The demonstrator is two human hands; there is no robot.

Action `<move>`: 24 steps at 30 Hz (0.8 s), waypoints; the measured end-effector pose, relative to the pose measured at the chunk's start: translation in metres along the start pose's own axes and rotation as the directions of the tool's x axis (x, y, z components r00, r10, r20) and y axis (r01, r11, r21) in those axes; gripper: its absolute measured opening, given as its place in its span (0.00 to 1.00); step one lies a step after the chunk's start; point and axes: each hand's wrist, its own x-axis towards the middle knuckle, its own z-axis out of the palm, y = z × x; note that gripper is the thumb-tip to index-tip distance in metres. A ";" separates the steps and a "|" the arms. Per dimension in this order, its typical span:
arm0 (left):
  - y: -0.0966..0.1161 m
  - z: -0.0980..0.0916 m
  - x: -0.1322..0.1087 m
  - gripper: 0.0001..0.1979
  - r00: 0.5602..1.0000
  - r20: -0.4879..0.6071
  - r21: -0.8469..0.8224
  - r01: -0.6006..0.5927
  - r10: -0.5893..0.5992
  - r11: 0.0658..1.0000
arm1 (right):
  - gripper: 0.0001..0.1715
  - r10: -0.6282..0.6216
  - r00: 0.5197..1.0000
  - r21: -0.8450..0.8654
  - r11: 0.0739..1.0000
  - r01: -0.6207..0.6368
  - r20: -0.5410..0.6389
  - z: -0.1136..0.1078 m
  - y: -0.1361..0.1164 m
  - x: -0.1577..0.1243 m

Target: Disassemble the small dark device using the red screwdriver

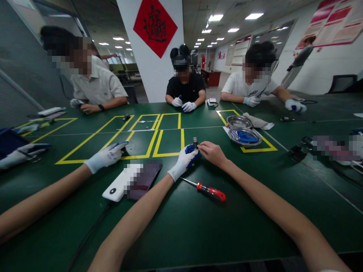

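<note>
My left hand (181,163), in a white glove with blue on the finger side, is closed around a small black cylindrical part with a silvery top (195,142). The part stands upright out of the grip; its lower end is hidden. My right hand (213,153) is bare, its fingertips pinched together against the side of the same part. Just below my hands a screwdriver with a red and black handle (211,191) lies on the green table (181,234), its shaft pointing toward my left wrist.
A white power bank (120,185) with a cable lies left of my left forearm. Beyond it a neighbour's gloved hand (106,156) touches a small dark part. Steel bowls (245,136) stand at the right, one holding blue cloth. Yellow tape (167,155) marks rectangles. Several people sit around the table.
</note>
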 end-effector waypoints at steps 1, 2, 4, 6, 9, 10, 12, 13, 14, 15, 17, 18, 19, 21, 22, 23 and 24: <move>0.001 0.000 0.000 0.24 1.000 0.001 -0.006 0.007 -0.007 1.000 | 0.14 0.001 1.000 0.023 1.000 -0.001 -0.009 0.001 0.000 -0.001; 0.001 0.001 -0.001 0.24 1.000 0.000 -0.007 0.011 -0.011 1.000 | 0.13 0.005 1.000 0.051 0.999 -0.004 -0.020 0.002 0.000 -0.001; 0.003 0.002 -0.002 0.23 1.000 -0.008 -0.002 0.011 -0.011 1.000 | 0.13 0.026 0.999 0.129 0.991 -0.021 -0.037 0.002 0.001 -0.001; 0.004 0.002 -0.002 0.22 1.000 -0.011 0.004 0.016 -0.016 1.000 | 0.12 0.093 0.994 0.222 0.972 -0.078 -0.058 0.001 0.007 0.000; 0.003 0.002 -0.002 0.25 0.999 -0.025 0.016 0.043 -0.042 0.999 | 0.12 0.307 0.946 0.301 0.916 -0.264 -0.106 -0.001 0.025 0.001; 0.002 0.002 -0.001 0.26 0.998 -0.033 0.020 0.046 -0.045 0.999 | 0.12 0.380 0.919 0.298 0.894 -0.334 -0.111 -0.002 0.033 0.001; 0.001 0.001 -0.001 0.29 0.998 -0.047 0.022 0.035 -0.034 0.999 | 0.11 0.474 0.878 0.249 0.860 -0.445 -0.069 -0.003 0.049 -0.001; 0.000 0.001 -0.001 0.30 0.999 -0.046 0.019 0.025 -0.024 0.999 | 0.10 0.493 0.870 0.211 0.853 -0.478 -0.024 -0.003 0.057 -0.003; 0.000 0.001 -0.001 0.30 0.999 -0.042 0.019 0.015 -0.014 1.000 | 0.10 0.497 0.867 0.171 0.853 -0.494 0.026 -0.003 0.063 -0.005; 0.000 0.001 -0.001 0.29 0.999 -0.035 0.022 0.010 -0.009 1.000 | 0.09 0.488 0.870 0.134 0.859 -0.494 0.076 -0.002 0.067 -0.008; 0.000 0.001 -0.002 0.28 1.000 -0.024 0.042 0.013 -0.012 0.999 | 0.08 0.451 0.879 0.072 0.882 -0.465 0.155 0.002 0.071 -0.012; 0.000 0.001 -0.002 0.27 1.000 -0.021 0.056 0.018 -0.016 0.998 | 0.08 0.430 0.885 0.050 0.895 -0.444 0.178 0.004 0.071 -0.014; 0.000 0.001 -0.002 0.26 1.000 -0.021 0.068 0.018 -0.017 0.998 | 0.08 0.409 0.892 0.034 0.906 -0.423 0.191 0.006 0.070 -0.015; 0.000 0.001 -0.001 0.26 1.000 -0.024 0.085 0.005 -0.003 0.996 | 0.09 0.380 0.905 0.012 0.921 -0.389 0.191 0.011 0.065 -0.016; 0.000 0.001 -0.001 0.25 1.000 -0.025 0.091 -0.006 0.009 0.996 | 0.09 0.366 0.913 0.003 0.928 -0.373 0.182 0.013 0.062 -0.016; -0.001 0.001 0.000 0.25 1.000 -0.022 0.098 -0.015 0.018 0.995 | 0.08 0.351 0.921 -0.005 0.935 -0.356 0.171 0.015 0.060 -0.016; -0.001 0.001 0.000 0.25 0.999 -0.021 0.104 -0.021 0.024 0.994 | 0.07 0.337 0.928 -0.016 0.941 -0.339 0.160 0.016 0.057 -0.016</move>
